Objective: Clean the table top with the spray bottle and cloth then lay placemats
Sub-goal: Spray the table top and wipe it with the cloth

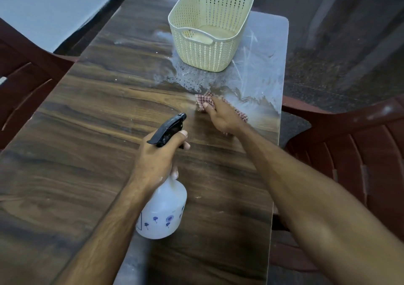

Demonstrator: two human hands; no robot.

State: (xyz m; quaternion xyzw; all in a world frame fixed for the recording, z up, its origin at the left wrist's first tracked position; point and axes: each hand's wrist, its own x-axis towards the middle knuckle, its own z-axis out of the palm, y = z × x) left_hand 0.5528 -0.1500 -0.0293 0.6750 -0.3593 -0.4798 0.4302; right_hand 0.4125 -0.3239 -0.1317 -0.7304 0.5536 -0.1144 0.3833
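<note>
A dark wood-grain table top (91,131) fills the view, with a whitish wet smear (258,66) over its far right part. My left hand (157,156) grips a white spray bottle (164,210) by its neck, a finger on the black trigger head, nozzle (181,117) pointing away over the table. My right hand (220,116) presses a red-and-white checked cloth (203,101) onto the table at the near edge of the smear. Part of the cloth is hidden under the hand.
A cream perforated plastic basket (209,51) stands at the far end of the table, in the wet area. Dark red plastic chairs stand at the left (24,83) and at the right (358,153). The table's right edge runs close to my right forearm.
</note>
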